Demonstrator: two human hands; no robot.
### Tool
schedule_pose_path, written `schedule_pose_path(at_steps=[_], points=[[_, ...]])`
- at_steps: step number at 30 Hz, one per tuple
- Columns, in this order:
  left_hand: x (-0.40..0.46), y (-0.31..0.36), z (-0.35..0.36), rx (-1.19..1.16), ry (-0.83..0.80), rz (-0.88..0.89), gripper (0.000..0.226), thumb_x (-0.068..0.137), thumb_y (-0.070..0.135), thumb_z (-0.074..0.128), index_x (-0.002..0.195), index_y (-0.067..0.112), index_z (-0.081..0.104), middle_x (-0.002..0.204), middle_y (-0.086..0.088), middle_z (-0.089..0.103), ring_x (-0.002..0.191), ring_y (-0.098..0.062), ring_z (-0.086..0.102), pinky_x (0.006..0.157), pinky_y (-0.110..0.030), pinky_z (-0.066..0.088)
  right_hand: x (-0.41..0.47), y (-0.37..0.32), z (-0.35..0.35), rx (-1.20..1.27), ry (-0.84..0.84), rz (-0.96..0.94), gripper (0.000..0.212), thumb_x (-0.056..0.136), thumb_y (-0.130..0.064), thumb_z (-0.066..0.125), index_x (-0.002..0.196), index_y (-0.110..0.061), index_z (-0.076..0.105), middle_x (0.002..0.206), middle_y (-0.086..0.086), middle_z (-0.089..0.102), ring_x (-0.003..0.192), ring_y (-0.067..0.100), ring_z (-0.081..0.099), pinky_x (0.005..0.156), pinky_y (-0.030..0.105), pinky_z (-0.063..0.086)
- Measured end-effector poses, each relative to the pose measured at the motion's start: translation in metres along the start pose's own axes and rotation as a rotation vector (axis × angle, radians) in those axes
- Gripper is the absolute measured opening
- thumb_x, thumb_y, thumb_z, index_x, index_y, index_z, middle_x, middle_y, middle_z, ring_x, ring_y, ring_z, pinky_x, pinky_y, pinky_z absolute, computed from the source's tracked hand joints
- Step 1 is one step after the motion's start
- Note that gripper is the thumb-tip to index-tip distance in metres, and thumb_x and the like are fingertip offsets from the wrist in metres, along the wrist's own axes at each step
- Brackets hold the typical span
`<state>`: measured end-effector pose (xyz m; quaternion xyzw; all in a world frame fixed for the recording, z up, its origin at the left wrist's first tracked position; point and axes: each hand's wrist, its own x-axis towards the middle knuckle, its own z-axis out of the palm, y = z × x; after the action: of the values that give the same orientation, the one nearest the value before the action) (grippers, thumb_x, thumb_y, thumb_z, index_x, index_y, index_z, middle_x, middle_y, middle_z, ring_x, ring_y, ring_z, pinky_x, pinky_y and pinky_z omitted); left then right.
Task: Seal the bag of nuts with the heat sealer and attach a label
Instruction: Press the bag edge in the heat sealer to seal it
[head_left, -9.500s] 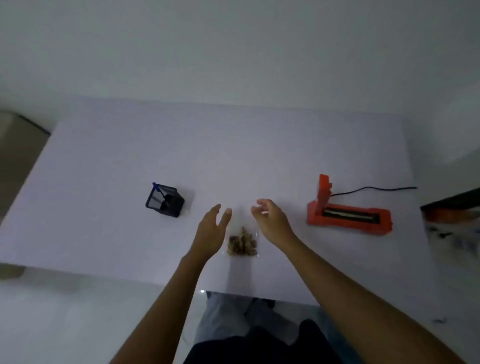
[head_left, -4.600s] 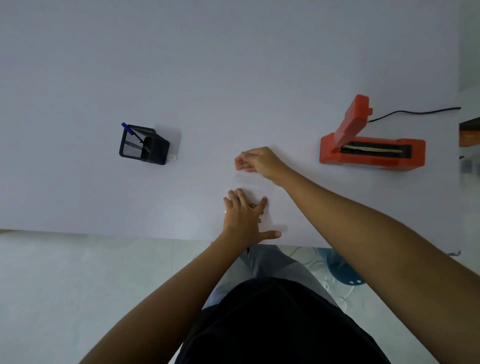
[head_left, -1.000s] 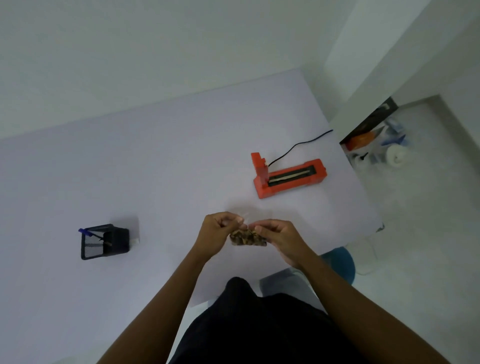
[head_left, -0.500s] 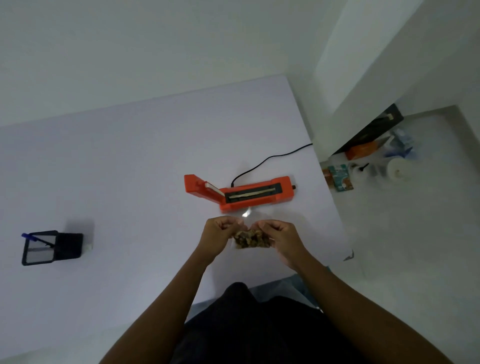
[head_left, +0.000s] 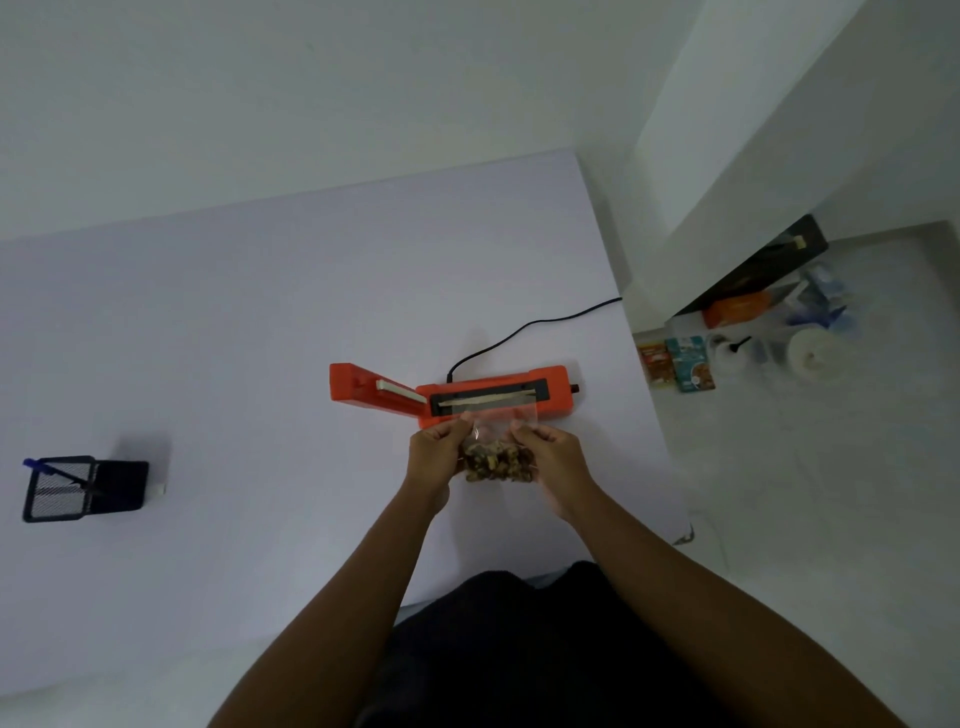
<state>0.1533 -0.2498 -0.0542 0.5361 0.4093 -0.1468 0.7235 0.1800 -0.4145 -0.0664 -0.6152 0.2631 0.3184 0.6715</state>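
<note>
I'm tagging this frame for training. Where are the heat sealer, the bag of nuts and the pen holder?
heat sealer (head_left: 556, 387): head view, orange base.
bag of nuts (head_left: 496, 465): head view, nuts inside.
pen holder (head_left: 60, 491): head view, mesh side.

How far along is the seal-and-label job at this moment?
Done: the bag is picked up and the sealer stands open, lid raised. In hand: left hand and right hand pinch the bag's sides, its clear top edge over the sealer's front, near the strip. Left: lay the top on the strip, press the lid, then label. No label is visible; a pen holder stands far left.
</note>
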Motion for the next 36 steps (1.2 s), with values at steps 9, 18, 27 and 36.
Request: schedule_pose_path(at_steps=[9, 18, 27, 36], points=[[0.005, 0.002, 0.006, -0.025, 0.036, -0.032, 0.023, 0.090, 0.022, 0.069, 0.094, 0.000, 0.072, 0.097, -0.021, 0.073, 0.086, -0.032, 0.071, 0.072, -0.038, 0.061, 0.017, -0.008, -0.003, -0.054, 0.019, -0.002, 0.024, 0.085, -0.029, 0.079, 0.094, -0.007, 0.079, 0.094, 0.015, 0.079, 0.090, 0.035, 0.076, 0.083, 0.049, 0.063], [0.007, 0.004, 0.012, -0.042, 0.121, -0.008, 0.015, 0.092, 0.019, 0.067, 0.091, 0.005, 0.073, 0.094, -0.018, 0.074, 0.084, -0.029, 0.071, 0.077, -0.042, 0.060, 0.017, -0.012, 0.002, -0.047, -0.053, 0.004, 0.029, 0.084, -0.030, 0.080, 0.100, -0.005, 0.078, 0.097, 0.013, 0.079, 0.094, 0.031, 0.076, 0.082, 0.038, 0.062], [0.010, 0.004, 0.010, -0.104, 0.114, -0.070, 0.018, 0.092, 0.019, 0.067, 0.094, 0.001, 0.071, 0.095, -0.021, 0.071, 0.086, -0.032, 0.069, 0.084, -0.050, 0.056, 0.020, -0.012, 0.005, 0.069, -0.056, 0.139, 0.014, 0.087, -0.023, 0.076, 0.090, -0.009, 0.078, 0.096, 0.013, 0.078, 0.087, 0.027, 0.074, 0.074, 0.037, 0.061], [0.009, 0.008, 0.011, -0.071, 0.122, -0.081, 0.017, 0.093, 0.018, 0.066, 0.089, 0.002, 0.071, 0.088, -0.016, 0.073, 0.085, -0.030, 0.070, 0.081, -0.047, 0.059, 0.019, -0.011, 0.003, 0.026, -0.036, 0.146, 0.023, 0.085, -0.033, 0.078, 0.096, -0.013, 0.078, 0.098, 0.015, 0.077, 0.085, 0.031, 0.074, 0.068, 0.046, 0.063]])
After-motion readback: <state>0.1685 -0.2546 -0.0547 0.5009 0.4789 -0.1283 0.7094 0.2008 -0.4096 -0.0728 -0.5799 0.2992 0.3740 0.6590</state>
